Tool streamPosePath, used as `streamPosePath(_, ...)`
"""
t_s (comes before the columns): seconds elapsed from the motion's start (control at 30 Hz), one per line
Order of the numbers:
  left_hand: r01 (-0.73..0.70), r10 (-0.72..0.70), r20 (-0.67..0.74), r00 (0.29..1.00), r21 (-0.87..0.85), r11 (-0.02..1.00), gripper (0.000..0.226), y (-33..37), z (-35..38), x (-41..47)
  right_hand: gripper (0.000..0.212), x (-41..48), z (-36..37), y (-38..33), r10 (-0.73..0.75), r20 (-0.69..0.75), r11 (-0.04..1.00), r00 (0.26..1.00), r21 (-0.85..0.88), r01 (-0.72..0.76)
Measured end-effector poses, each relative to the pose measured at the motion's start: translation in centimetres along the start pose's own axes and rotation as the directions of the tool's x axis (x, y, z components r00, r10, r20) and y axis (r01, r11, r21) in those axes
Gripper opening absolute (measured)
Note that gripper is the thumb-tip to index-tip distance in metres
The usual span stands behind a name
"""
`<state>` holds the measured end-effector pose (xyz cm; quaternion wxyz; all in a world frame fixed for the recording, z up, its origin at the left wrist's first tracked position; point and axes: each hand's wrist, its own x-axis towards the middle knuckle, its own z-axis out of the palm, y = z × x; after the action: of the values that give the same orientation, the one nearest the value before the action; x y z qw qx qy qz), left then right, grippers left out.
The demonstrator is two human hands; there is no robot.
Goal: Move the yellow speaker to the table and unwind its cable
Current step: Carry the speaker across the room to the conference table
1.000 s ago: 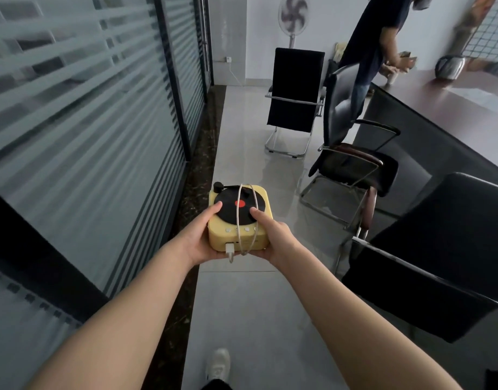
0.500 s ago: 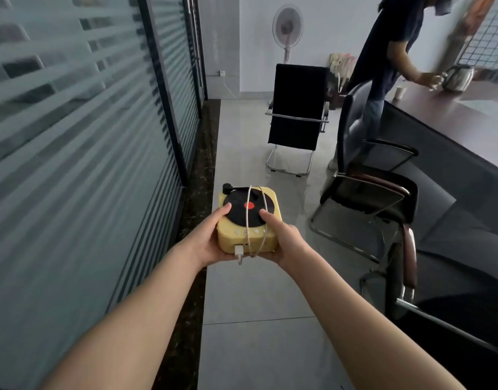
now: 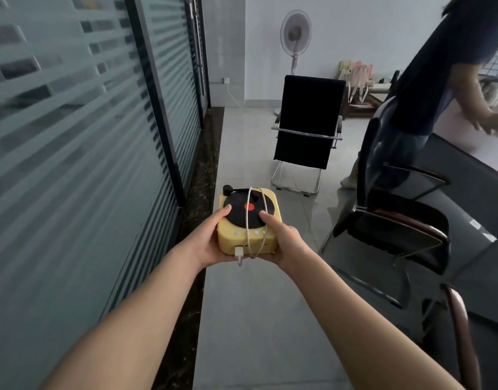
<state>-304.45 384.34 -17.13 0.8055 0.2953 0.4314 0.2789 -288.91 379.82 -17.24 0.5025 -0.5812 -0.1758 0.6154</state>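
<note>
Dim, cool indoor light. Soft glare seen on floor (image 3: 256, 305) and desk (image 3: 464, 130). Straight lines bent at frame edges. Bystander (image 3: 427, 80) motion-blurred; glass wall (image 3: 73, 136) smeared at left.

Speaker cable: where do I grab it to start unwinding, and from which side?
Pinch the white plug at the cable's end, coming from the near side. It sits exposed on the speaker's near face with a short tail hanging below, while the other turns wrap over the top and down the face. Whether it is plugged in, I cannot tell.
</note>
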Motion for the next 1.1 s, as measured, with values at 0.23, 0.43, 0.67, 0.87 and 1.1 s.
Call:
streamPosePath(0.23,-0.024,0.024,-0.018,1.0,-0.04,0.999,0.042,6.4,1.0,9.0,0.057,9.7,0.6,-6.9,0.004,0.029,0.999,1.0,-0.036,-0.003)
streamPosePath(0.43,-0.013,0.01,-0.048,0.999,-0.048,0.999,0.044,11.6,-0.2,16.3,0.06,17.7,2.7,-10.9,0.046,0.024,0.998,0.999,-0.035,-0.045)
streamPosePath(0.67,-0.002,0.001,-0.048,0.999,-0.019,1.0,0.042,20.1,-2.3,26.4,0.06,28.9,6.4,-16.6,0.028,0.014,1.0,1.0,-0.014,-0.027)
streamPosePath(0.87,-0.004,0.004,-0.037,0.999,-0.016,1.0,0.036,28.0,-3.9,33.8,0.064,37.6,10.0,-22.0,0.001,0.006,1.0,1.0,-0.004,-0.001)
streamPosePath(1.1,0.017,-0.017,-0.015,1.0,-0.004,1.0,0.038,34.4,-5.0,41.8,0.056,45.9,12.2,-26.6,0.0,0.012,1.0,1.0,0.023,-0.001)
